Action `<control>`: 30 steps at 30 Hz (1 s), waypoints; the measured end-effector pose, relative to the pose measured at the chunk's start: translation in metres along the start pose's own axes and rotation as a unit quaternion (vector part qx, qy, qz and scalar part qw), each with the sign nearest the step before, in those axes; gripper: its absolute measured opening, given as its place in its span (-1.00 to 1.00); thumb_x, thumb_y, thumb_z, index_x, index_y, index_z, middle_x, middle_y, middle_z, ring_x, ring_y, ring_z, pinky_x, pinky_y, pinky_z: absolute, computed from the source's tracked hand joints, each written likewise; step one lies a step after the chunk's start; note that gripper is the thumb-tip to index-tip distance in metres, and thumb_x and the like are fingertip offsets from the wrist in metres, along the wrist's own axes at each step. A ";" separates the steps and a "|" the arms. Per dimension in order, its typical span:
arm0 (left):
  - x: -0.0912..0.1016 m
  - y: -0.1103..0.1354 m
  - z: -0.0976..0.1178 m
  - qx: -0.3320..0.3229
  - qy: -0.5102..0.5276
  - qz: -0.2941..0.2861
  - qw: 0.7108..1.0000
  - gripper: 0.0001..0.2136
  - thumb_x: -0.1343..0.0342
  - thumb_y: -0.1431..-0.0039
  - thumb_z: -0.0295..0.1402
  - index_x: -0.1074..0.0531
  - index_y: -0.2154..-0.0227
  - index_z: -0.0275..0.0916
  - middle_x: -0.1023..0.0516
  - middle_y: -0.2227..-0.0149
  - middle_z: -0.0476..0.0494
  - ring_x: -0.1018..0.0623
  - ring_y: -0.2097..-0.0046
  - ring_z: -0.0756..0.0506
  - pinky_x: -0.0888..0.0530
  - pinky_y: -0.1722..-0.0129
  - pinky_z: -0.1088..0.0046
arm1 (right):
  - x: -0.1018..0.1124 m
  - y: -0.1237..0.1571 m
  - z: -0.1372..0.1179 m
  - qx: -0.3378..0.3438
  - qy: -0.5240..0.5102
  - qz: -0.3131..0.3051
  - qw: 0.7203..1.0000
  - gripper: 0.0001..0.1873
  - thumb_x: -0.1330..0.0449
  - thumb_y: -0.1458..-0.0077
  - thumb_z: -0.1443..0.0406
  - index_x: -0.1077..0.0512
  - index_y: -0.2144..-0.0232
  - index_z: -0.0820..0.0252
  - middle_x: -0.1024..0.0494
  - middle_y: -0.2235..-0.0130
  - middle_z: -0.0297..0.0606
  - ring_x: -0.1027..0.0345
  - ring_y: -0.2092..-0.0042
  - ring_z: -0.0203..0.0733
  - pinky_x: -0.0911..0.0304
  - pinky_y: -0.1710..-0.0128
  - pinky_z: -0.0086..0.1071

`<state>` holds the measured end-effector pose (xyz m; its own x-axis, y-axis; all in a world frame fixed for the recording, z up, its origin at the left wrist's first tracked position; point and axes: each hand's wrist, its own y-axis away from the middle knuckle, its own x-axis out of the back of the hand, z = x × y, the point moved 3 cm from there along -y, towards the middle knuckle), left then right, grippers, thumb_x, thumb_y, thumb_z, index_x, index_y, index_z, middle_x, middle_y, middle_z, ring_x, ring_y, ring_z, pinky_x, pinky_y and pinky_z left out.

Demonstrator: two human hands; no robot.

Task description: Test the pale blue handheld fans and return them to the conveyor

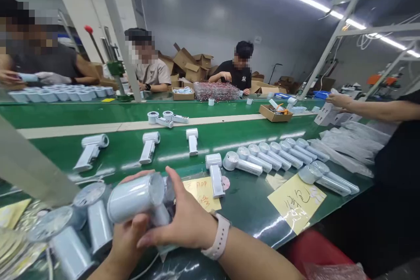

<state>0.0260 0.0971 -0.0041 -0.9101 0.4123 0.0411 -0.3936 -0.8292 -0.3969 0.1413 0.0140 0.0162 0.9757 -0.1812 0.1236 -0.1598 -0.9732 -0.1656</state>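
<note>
Both my hands hold one pale blue handheld fan (136, 197) low in the middle of the view. My left hand (126, 236) grips it from below, fingers curled around its handle. My right hand (183, 218), with a pale pink watch on the wrist, wraps around the fan's right side, thumb raised. Two more fans (83, 214) lie just left of my hands. Another fan (215, 173) rests on the green belt (131, 113) right of my hands, beside a yellow note (203, 192).
Several fans lie spread along the belt, and a row of them (278, 155) sits at the right near a second yellow note (297, 201). A co-worker's arm (367, 107) reaches in at the right. Three people work across the belt; a small cardboard box (274, 113) stands there.
</note>
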 end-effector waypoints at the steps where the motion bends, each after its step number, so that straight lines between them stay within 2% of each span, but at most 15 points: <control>1: -0.001 0.001 -0.001 -0.024 0.010 -0.008 1.000 -0.05 -0.11 0.25 0.46 -0.37 -0.13 -0.09 -0.49 -0.08 -0.29 -0.45 -0.16 -0.53 -0.43 -0.16 -0.17 | 0.007 0.008 -0.006 0.014 0.027 0.008 0.999 0.41 -0.60 0.44 0.03 0.02 -0.40 -0.12 -0.38 -0.27 -0.06 -0.28 -0.26 0.27 -0.22 -0.23 0.17; 3: -0.007 0.002 -0.003 -0.063 -0.003 -0.079 0.995 0.01 -0.11 0.35 0.49 -0.35 -0.14 -0.07 -0.42 -0.16 -0.33 -0.42 -0.20 -0.54 -0.40 -0.20 -0.19 | 0.032 0.031 -0.016 0.026 0.084 0.046 0.995 0.33 -0.58 0.34 0.09 0.00 -0.41 -0.12 -0.42 -0.23 -0.04 -0.35 -0.20 0.26 -0.24 -0.20 0.19; 5: -0.013 0.004 -0.005 -0.071 -0.077 -0.175 0.979 -0.08 -0.16 0.17 0.39 -0.26 -0.22 -0.01 -0.28 -0.30 -0.32 -0.32 -0.30 -0.51 -0.31 -0.27 -0.21 | 0.071 0.061 -0.021 -0.001 0.139 0.107 0.984 0.31 -0.55 0.27 0.15 0.04 -0.43 -0.06 -0.47 -0.19 -0.01 -0.40 -0.16 0.26 -0.23 -0.19 0.22; 6: -0.015 0.005 -0.006 -0.065 -0.121 -0.201 0.970 -0.18 -0.18 0.03 0.28 -0.21 -0.25 0.04 -0.20 -0.35 -0.28 -0.27 -0.34 -0.47 -0.26 -0.29 -0.22 | 0.094 0.077 -0.021 -0.029 0.163 0.133 0.977 0.28 -0.52 0.23 0.19 0.07 -0.44 -0.04 -0.45 -0.22 -0.01 -0.39 -0.18 0.25 -0.20 -0.22 0.22; 8: -0.014 0.003 -0.006 -0.055 -0.182 -0.187 0.964 -0.38 -0.16 -0.16 0.09 -0.19 -0.24 0.09 -0.14 -0.38 -0.22 -0.26 -0.36 -0.40 -0.24 -0.30 -0.23 | 0.144 0.112 -0.013 -0.096 0.234 0.187 0.949 0.17 -0.42 0.11 0.20 0.09 -0.44 -0.02 -0.44 -0.24 -0.01 -0.37 -0.21 0.23 -0.20 -0.21 0.21; 10: -0.012 -0.001 -0.005 -0.046 -0.192 -0.133 0.971 -0.51 -0.11 -0.24 0.00 -0.24 -0.18 0.06 -0.19 -0.33 -0.20 -0.32 -0.31 -0.35 -0.28 -0.29 -0.19 | 0.190 0.148 0.002 -0.156 0.339 0.254 0.892 0.03 -0.36 0.09 0.20 -0.05 -0.39 0.06 -0.42 -0.25 0.03 -0.33 -0.24 0.27 -0.19 -0.22 0.19; 13: -0.012 -0.005 -0.004 -0.025 -0.177 -0.103 0.978 -0.61 -0.05 -0.28 -0.04 -0.30 -0.10 0.00 -0.25 -0.27 -0.20 -0.38 -0.26 -0.31 -0.35 -0.26 -0.11 | 0.241 0.191 0.035 -0.212 0.468 0.258 0.818 -0.06 -0.27 0.14 0.26 -0.17 -0.33 0.21 -0.46 -0.20 0.11 -0.35 -0.22 0.32 -0.19 -0.23 0.13; 15: -0.014 -0.005 -0.005 -0.011 -0.184 -0.124 0.975 -0.64 -0.05 -0.28 -0.07 -0.33 -0.07 -0.03 -0.26 -0.26 -0.22 -0.38 -0.26 -0.31 -0.36 -0.25 -0.10 | 0.265 0.210 0.055 -0.244 0.540 0.284 0.754 -0.12 -0.25 0.14 0.24 -0.24 -0.29 0.19 -0.50 -0.14 0.11 -0.34 -0.21 0.37 -0.20 -0.20 0.17; 17: -0.015 -0.006 -0.007 0.001 -0.195 -0.159 0.968 -0.65 -0.06 -0.27 -0.09 -0.34 -0.05 -0.05 -0.26 -0.26 -0.24 -0.36 -0.27 -0.31 -0.36 -0.24 -0.10 | 0.283 0.225 0.068 -0.253 0.605 0.331 0.678 -0.22 -0.22 0.09 0.19 -0.32 -0.24 0.17 -0.43 -0.19 0.15 -0.22 -0.28 0.47 -0.16 -0.21 0.24; 19: -0.015 -0.006 -0.009 0.008 -0.198 -0.171 0.965 -0.65 -0.06 -0.26 -0.11 -0.34 -0.05 -0.07 -0.25 -0.27 -0.27 -0.34 -0.29 -0.31 -0.35 -0.25 -0.09 | 0.298 0.235 0.077 -0.248 0.640 0.362 0.631 -0.30 -0.19 0.02 0.12 -0.37 -0.19 0.19 -0.34 -0.23 0.23 -0.16 -0.30 0.54 -0.15 -0.20 0.27; 22: -0.010 -0.007 -0.012 0.006 -0.202 -0.140 0.969 -0.67 -0.06 -0.24 -0.16 -0.36 -0.03 -0.10 -0.26 -0.26 -0.28 -0.34 -0.29 -0.31 -0.36 -0.25 -0.08 | 0.314 0.239 0.087 -0.218 0.667 0.383 0.601 -0.37 -0.09 -0.07 0.12 -0.41 -0.16 0.25 -0.36 -0.19 0.31 -0.21 -0.25 0.56 -0.25 -0.10 0.27; 25: -0.007 -0.003 -0.015 0.009 -0.213 -0.128 0.969 -0.67 -0.09 -0.20 -0.21 -0.38 -0.02 -0.10 -0.28 -0.27 -0.30 -0.34 -0.30 -0.32 -0.36 -0.25 -0.06 | 0.313 0.206 0.083 -0.131 0.709 0.390 0.573 -0.47 -0.05 -0.09 0.23 -0.48 -0.08 0.25 -0.44 -0.12 0.28 -0.29 -0.18 0.54 -0.30 -0.04 0.25; 27: -0.009 0.002 -0.012 0.012 -0.210 -0.134 0.968 -0.66 -0.09 -0.19 -0.26 -0.38 -0.03 -0.10 -0.27 -0.29 -0.30 -0.32 -0.31 -0.32 -0.33 -0.27 -0.07 | 0.292 0.157 0.071 -0.062 0.723 0.360 0.587 -0.52 -0.04 -0.09 0.31 -0.53 -0.03 0.27 -0.48 -0.08 0.24 -0.36 -0.12 0.46 -0.31 -0.06 0.22; 28: -0.011 0.005 -0.010 0.015 -0.204 -0.137 0.969 -0.65 -0.10 -0.17 -0.28 -0.37 -0.04 -0.09 -0.25 -0.30 -0.30 -0.31 -0.32 -0.32 -0.30 -0.28 -0.08 | 0.274 0.126 0.063 -0.033 0.723 0.334 0.604 -0.52 -0.03 -0.10 0.36 -0.54 -0.03 0.29 -0.50 -0.07 0.22 -0.38 -0.12 0.41 -0.29 -0.11 0.19; 30: -0.014 0.010 -0.002 0.029 -0.191 -0.157 0.969 -0.62 -0.12 -0.14 -0.32 -0.36 -0.04 -0.09 -0.22 -0.32 -0.29 -0.27 -0.34 -0.32 -0.24 -0.31 -0.11 | 0.225 0.058 0.044 -0.001 0.717 0.240 0.655 -0.48 -0.03 -0.10 0.46 -0.52 -0.08 0.27 -0.47 -0.15 0.14 -0.33 -0.21 0.29 -0.20 -0.23 0.14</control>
<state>0.0355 0.0838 -0.0110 -0.7220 0.4871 0.4914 -0.6548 -0.7106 -0.2575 0.3582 -0.0771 -0.0091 -0.3298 -0.4117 0.8496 -0.3977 -0.7556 -0.5205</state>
